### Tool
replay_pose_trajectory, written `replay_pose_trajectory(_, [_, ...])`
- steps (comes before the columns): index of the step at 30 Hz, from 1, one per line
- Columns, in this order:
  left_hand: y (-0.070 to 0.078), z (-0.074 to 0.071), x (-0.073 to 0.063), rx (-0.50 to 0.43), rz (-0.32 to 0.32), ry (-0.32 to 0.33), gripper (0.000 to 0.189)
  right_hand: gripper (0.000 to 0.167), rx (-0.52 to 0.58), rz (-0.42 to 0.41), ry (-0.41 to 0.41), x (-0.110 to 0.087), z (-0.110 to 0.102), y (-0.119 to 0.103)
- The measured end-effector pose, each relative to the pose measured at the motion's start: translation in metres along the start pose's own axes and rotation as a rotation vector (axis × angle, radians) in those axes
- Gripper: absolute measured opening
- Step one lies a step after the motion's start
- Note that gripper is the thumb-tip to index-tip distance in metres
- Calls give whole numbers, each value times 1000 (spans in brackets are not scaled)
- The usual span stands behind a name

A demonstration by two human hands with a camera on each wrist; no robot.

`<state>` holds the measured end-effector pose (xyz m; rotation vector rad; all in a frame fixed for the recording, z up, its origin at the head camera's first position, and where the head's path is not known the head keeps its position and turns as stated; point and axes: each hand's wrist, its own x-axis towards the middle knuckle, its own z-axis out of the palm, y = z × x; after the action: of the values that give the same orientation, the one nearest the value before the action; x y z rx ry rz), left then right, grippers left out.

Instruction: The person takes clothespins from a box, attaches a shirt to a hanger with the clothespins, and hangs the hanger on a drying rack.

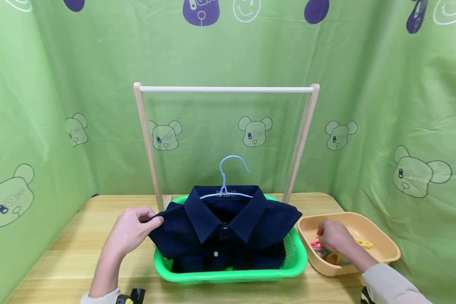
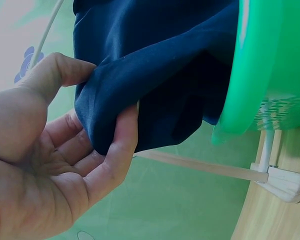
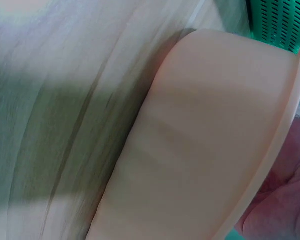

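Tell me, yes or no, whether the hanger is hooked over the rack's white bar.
No, the hanger sits in the collar of the dark shirt, its hook showing well below the white bar.

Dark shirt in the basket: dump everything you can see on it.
The navy shirt looks like smooth fabric, with a pointed fold-down collar and a pale button on its front. It faces the camera, collar uppermost, a pale hanger in its neck opening. Its lower part lies bunched in the green basket; the left hand pinches its edge on the picture's left.
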<state>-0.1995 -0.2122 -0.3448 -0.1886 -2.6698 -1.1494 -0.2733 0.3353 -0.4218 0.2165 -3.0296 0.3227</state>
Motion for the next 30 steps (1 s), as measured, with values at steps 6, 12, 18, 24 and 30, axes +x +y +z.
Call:
replay_pose_trajectory(6, [0,0,-1,1,-3,-5,21,10,-5,8,-27,1,2,3])
replay_pose_trajectory(12, [0,-1,0,-7,-4,-11,21,14,-14,12,-37,3,1,3])
replay_pose_trajectory(18, [-1,-1,0,-7,5,-8,21,12,-16,8,-28,4,3,2])
replay_pose_trajectory(24, [-1,-1,0,-11,2,-15,22,3,-38,-15,-20,3,5,1])
replay_pose_trajectory(30, [0,-2,0,-10,-8,-21,22,4,-41,7,-52,6,5,-1])
